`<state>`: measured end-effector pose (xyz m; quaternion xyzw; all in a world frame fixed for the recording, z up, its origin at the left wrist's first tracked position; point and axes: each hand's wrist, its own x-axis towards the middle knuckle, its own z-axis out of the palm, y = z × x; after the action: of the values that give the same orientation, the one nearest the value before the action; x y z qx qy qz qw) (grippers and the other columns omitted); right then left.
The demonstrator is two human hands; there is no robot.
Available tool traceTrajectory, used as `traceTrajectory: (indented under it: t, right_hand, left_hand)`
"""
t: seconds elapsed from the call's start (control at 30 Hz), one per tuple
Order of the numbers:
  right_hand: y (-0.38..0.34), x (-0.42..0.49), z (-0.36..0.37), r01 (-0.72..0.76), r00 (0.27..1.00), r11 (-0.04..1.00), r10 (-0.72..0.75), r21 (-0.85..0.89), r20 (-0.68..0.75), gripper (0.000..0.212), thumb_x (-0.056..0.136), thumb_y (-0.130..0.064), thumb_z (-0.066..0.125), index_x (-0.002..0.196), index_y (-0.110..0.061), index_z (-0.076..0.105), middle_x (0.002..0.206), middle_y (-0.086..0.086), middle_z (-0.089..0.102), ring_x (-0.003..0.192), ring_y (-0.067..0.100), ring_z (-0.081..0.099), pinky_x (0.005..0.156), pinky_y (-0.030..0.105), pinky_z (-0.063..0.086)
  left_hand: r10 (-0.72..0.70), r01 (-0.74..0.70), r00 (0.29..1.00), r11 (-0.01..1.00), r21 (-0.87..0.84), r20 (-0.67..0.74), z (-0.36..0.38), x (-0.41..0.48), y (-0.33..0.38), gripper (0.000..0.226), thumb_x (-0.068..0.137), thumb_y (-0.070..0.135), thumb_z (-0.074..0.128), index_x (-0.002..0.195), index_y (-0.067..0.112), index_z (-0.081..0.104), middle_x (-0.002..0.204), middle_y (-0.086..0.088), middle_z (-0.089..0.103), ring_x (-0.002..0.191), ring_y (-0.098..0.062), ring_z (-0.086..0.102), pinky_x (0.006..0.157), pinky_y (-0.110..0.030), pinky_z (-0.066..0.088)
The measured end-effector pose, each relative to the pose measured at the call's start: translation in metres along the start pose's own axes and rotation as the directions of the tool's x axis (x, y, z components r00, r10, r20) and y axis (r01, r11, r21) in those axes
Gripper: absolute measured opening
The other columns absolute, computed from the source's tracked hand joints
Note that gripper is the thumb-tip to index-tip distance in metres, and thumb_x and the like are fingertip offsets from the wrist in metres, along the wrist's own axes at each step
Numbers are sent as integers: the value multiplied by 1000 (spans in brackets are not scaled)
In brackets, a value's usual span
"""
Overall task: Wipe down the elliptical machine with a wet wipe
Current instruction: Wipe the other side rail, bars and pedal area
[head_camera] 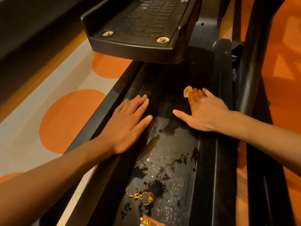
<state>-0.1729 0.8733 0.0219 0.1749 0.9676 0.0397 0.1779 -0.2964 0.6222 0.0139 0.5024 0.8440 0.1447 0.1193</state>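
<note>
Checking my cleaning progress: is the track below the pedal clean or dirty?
Dirty. The track shows dark splotches and a yellowish ring just above the warning label.

A gym: elliptical machine (pixel 162 160) on orange-dotted floor (pixel 65 121).

orange warning label (pixel 149 220) with exclamation triangle on elliptical track, wording unreadable

Elliptical track (pixel 172 160): glossy black plastic, wet-spotted. Pedal (pixel 143 22): matt ribbed plastic, metal bolts. Floor (pixel 68 118): matt.
</note>
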Motion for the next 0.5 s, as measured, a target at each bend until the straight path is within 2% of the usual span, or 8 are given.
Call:
traceTrajectory:
  t: [0.07, 0.17, 0.23, 0.33, 0.4, 0.5]
  right_hand:
    - [0, -11, 7, 26, 1000, 999, -26, 24, 17, 100, 92, -78, 5, 163, -9, 11, 168, 14, 21, 156, 25, 21, 129, 38, 4]
    - [16, 16, -1, -47, 999, 992, 48, 116, -3, 85, 99, -71, 13, 163, -16, 14, 166, 10, 29, 153, 21, 28, 129, 38, 0]
    - [26, 38, -11, -90, 996, 986, 90, 139, 11, 77, 104, -64, 19, 164, -15, 14, 167, 11, 28, 154, 23, 25, 127, 37, 0]
    - [26, 43, -18, -67, 998, 975, 63, 214, 25, 68, 108, -55, 27, 163, -19, 14, 168, 11, 24, 156, 24, 20, 127, 35, 0]
    - [22, 29, -11, -45, 999, 979, 44, 200, 11, 67, 107, -53, 29, 163, -20, 13, 167, 11, 27, 155, 24, 23, 127, 36, 2]
    - [21, 21, 2, -10, 1000, 997, 11, 74, -3, 71, 106, -56, 27, 163, -18, 11, 168, 9, 25, 155, 21, 24, 127, 36, 0]
  left_hand:
    - [8, -8, 1000, 1000, 4, 2, 1, 1, -1, 77, 99, 67, 3, 165, 27, 7, 173, 13, 2, 158, 0, -8, 127, -27, -9]
    - [-3, 3, 1000, 1000, 10, 0, 1, 0, -1, 78, 99, 67, 3, 166, 27, 6, 173, 13, 2, 157, 0, -9, 126, -25, -11]
    - [-2, 2, 1000, 1000, 11, 7, 1, 0, 1, 78, 98, 68, 2, 165, 28, 6, 173, 13, 1, 157, 0, -9, 126, -25, -11]
    - [-6, 6, 1000, 1000, 18, 10, -1, 0, 0, 79, 98, 68, 1, 166, 28, 6, 173, 13, 1, 157, 0, -9, 125, -24, -12]
    - [-6, 6, 1000, 1000, 21, 4, -1, 0, 1, 80, 98, 68, 1, 166, 27, 7, 173, 12, 1, 157, -1, -9, 125, -23, -13]
    - [0, 0, 1000, 1000, 20, 6, 0, 1, -1, 82, 97, 69, 0, 166, 26, 8, 174, 11, 2, 158, -1, -9, 126, -26, -11]
